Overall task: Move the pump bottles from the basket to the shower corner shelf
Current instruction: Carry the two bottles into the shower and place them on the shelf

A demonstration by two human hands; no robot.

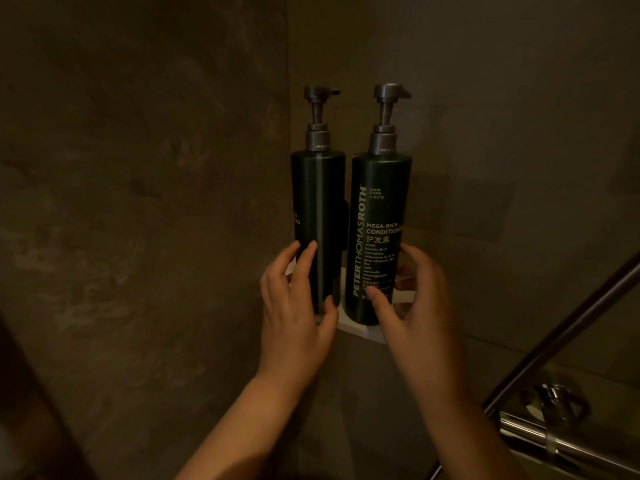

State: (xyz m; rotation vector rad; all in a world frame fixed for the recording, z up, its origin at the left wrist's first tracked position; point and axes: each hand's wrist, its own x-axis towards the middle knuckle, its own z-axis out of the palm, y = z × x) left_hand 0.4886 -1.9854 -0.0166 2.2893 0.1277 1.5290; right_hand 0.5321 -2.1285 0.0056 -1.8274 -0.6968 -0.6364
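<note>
1. The left hand (294, 306) wraps the base of the left pump bottle (318, 216); its fingers (306, 258) are curled on the front, thumb on the right side.
2. Both dark green bottles stand upright, just beside each other, on the white corner shelf (360, 330).
3. The conditioner bottle (379, 216) is gripped low by the right hand (415, 306), thumb in front, fingers behind.
4. A metal shower rail (571, 323) slants at far right.
</note>
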